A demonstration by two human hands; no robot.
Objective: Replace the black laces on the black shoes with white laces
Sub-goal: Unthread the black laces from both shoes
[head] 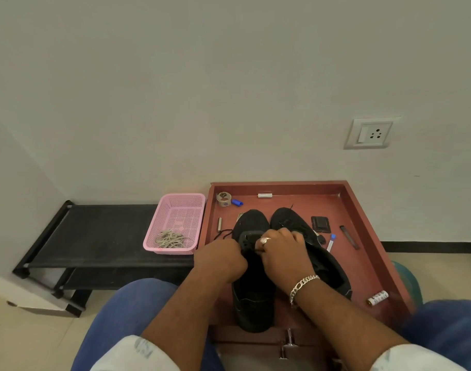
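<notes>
Two black shoes stand side by side, toes away from me, in a reddish wooden tray [362,210]. On the left shoe [253,298] both my hands work at the eyelet area. My left hand [221,259] is closed at the shoe's left side on the black lace [223,233], which loops out to the left. My right hand [282,250], with a ring and a bracelet, pinches the same lace over the tongue. The right shoe [290,220] lies partly under my right forearm. The white laces [171,240] lie bundled in a pink basket [175,210].
The basket rests on a black low rack [100,231] left of the tray. Small items lie in the tray: a tape roll [223,199], a blue cap [237,202], a black wallet-like piece [320,224], a small patterned roll [378,298]. A wall with a socket [369,133] stands behind.
</notes>
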